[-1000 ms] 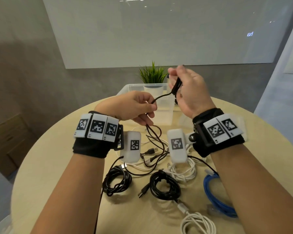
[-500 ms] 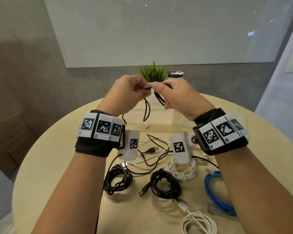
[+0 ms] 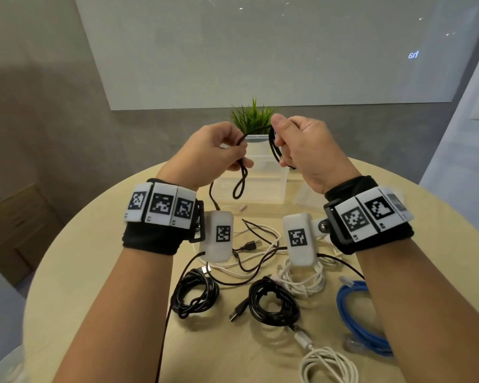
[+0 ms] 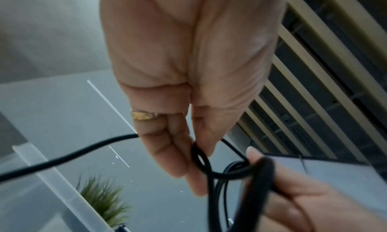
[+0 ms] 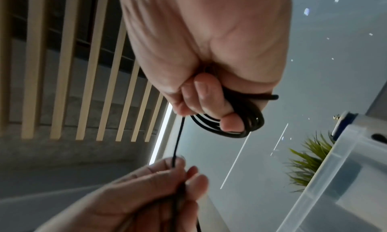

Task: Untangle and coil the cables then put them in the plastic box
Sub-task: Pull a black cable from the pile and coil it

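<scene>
The black cable (image 3: 242, 172) hangs in the air between my hands above the desk (image 3: 100, 272), in front of the plastic box (image 3: 263, 186). My right hand (image 3: 304, 150) has its fingers (image 5: 211, 99) curled round the finished loops, while my left hand (image 3: 208, 153) pinches the loose run, whose slack droops below. More cables lie on the desk beneath my wrists: black coils (image 3: 273, 299), white ones, a blue one (image 3: 362, 327).

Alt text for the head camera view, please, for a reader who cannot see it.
Two raised hands coil a thin black cable: the right hand grips the loops, the left hand pinches the loose strand. Below, on a round table, lie more cables before a clear plastic box.
</scene>
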Demonstrator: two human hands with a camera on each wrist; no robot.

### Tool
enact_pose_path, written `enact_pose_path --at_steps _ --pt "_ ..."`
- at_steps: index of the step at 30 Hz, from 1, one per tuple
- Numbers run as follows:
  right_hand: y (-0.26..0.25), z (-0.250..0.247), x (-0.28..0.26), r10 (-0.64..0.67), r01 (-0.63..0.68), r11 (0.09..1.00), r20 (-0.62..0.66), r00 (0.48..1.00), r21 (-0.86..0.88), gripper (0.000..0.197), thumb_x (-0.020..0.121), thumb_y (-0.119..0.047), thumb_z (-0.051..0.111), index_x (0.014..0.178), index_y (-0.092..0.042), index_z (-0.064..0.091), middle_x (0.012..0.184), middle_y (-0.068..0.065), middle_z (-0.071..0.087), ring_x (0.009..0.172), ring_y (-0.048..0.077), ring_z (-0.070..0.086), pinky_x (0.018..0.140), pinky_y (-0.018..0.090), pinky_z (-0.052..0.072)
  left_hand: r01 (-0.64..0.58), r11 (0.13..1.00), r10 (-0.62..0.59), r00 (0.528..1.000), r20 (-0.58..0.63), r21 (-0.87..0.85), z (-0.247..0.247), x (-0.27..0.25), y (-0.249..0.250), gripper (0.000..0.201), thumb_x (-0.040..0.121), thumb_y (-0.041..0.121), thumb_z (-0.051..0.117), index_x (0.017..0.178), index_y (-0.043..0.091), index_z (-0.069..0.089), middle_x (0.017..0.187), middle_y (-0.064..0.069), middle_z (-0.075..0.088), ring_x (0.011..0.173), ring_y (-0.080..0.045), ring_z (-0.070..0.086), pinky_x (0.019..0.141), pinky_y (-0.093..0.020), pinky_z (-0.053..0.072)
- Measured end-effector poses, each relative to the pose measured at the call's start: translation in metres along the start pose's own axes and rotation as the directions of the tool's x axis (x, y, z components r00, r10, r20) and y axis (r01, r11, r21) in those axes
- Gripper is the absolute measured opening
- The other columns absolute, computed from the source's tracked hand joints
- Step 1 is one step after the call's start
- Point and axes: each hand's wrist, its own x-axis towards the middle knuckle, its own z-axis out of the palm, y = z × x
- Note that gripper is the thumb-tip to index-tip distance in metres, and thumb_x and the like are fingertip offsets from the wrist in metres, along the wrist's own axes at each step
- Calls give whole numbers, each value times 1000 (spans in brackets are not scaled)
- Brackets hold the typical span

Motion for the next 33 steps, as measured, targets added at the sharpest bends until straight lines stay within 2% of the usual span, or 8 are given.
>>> enact_pose_path --at_steps 5,9,12,15,21,25,29,33 --pt "11 2 3 7 -10 994 -27 1000 -112 34 99 -37 49 72 -19 61 45 -14 44 42 0 42 55 28 44 -22 984 30 999 39 -179 2 -3 7 18 97 1 48 104 16 51 91 -7 66 68 -14 68 69 -27 55" --pt "8 1 5 0 -7 998 -117 993 -62 33 100 -31 47 72 -18 57 43 -15 40 41 1 39 52 26 42 36 993 -33 999 -25 117 1 -4 6 42 80 12 72 106 29 43 110 -1 57 82 -20 68 78 -48 58" --pt "7 -1 6 1 -12 998 -162 987 -67 33 101 -31 46 73 -18 57 44 -15 40 43 2 39 52 26 42 41 974 -29 998 -53 224 1 -3 7 31 77 17 76 89 27 50 101 3 61 86 -20 66 73 -34 57" --pt "7 -1 6 8 -18 999 -207 978 -49 33 101 -31 46 73 -18 58 55 -8 42 53 7 41 55 28 43 44 950 -39 999 -25 308 -1 -3 8 18 77 17 77 83 21 60 86 2 68 69 -10 64 50 -14 45" --pt "5 2 5 16 -15 1000 -192 981 8 31 101 -29 47 75 -18 60 46 -16 44 53 5 41 53 25 42 37 916 -73 995 75 400 0 -3 6 11 79 17 75 84 24 69 78 7 70 70 -8 63 59 -17 47" --pt "5 1 4 8 -15 999 -176 984 -37 30 101 -29 46 78 -18 61 59 -11 45 58 6 42 58 26 43 -32 901 -17 994 108 433 -4 0 2 16 87 10 65 89 26 67 78 13 65 65 0 57 58 -11 42" --pt "9 -5 6 16 -32 995 -170 985 -93 31 101 -28 47 75 -19 61 59 -7 43 55 9 41 59 30 44 -72 940 56 997 59 333 -11 2 -2 24 90 10 62 80 31 63 74 11 63 60 -5 51 54 -9 40" --pt "16 -7 4 87 -97 984 -70 994 -148 30 99 -29 49 74 -18 62 55 -8 42 52 9 40 60 31 42 -107 994 107 992 -74 5 -12 -1 1 16 91 7 60 82 19 61 76 0 68 69 -9 62 63 -16 48"
